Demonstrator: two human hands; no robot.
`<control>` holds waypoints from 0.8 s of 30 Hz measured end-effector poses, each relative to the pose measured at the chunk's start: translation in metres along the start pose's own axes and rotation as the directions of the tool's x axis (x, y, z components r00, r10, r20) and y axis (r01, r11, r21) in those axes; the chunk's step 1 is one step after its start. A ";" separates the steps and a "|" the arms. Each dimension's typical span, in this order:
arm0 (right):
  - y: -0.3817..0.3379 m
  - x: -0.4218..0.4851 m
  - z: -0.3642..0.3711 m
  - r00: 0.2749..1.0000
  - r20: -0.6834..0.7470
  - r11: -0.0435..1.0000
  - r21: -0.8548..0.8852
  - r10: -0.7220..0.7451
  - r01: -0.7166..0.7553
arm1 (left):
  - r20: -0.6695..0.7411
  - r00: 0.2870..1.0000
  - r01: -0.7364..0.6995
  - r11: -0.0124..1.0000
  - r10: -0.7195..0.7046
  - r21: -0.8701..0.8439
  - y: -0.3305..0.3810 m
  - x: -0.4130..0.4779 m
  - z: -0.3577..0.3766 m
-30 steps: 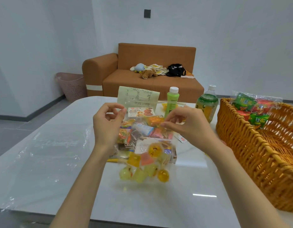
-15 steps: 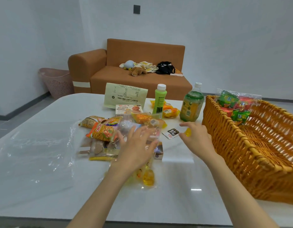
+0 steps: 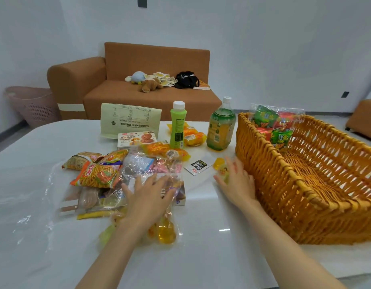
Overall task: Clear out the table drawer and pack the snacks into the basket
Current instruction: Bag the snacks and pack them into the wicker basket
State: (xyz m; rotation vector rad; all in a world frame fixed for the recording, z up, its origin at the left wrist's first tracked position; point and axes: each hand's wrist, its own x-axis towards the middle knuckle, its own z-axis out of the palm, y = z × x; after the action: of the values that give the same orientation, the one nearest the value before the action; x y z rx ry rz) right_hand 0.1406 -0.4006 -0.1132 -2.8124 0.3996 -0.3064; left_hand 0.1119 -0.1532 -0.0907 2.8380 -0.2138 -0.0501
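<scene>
Orange wicker basket (image 3: 270,190) — snack packets (image 3: 266,118) inside

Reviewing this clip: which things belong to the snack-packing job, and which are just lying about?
Job: wicker basket, snack packets, jelly cups, green bottle, tea bottle, bagged snacks in basket.
Lying about: sofa, plush toys, pink hamper.

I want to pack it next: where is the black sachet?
Head view, centre: the black sachet lies flat between the snack pile and the right hand.
</scene>
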 end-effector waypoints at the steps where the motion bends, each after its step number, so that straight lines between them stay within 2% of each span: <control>1: -0.002 0.004 0.001 1.000 -0.001 1.000 0.004 0.007 -0.007 | -0.002 1.000 -0.004 1.000 0.004 -0.011 -0.001 0.000 0.000; 9: -0.023 0.033 0.003 0.990 0.067 0.987 -0.116 0.122 -0.114 | -0.214 0.973 -0.116 0.984 0.086 -0.135 -0.007 0.013 -0.015; 13: -0.020 0.045 0.010 0.994 0.061 0.990 -0.110 0.090 -0.083 | -0.164 0.978 -0.154 0.975 0.128 -0.158 -0.009 0.021 -0.010; 17: -0.017 0.044 0.015 0.999 -0.016 0.989 -0.140 0.040 -0.042 | -0.111 0.982 -0.165 0.977 0.151 -0.136 -0.009 0.025 -0.009; 21: -0.017 0.030 0.016 0.997 -0.051 0.994 -0.103 -0.052 0.046 | -0.125 0.970 -0.232 0.945 0.208 -0.229 -0.009 0.021 -0.015; 24: -0.020 0.013 0.012 0.993 -0.057 0.991 -0.091 -0.107 0.102 | -0.067 0.963 -0.269 0.914 0.261 -0.304 -0.010 0.018 -0.012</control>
State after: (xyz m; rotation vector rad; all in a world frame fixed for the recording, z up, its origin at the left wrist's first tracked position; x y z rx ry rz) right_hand 0.1607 -0.3832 -0.1163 -2.9217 0.2856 -0.4092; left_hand 0.1319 -0.1428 -0.0826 2.4704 -0.5350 0.0087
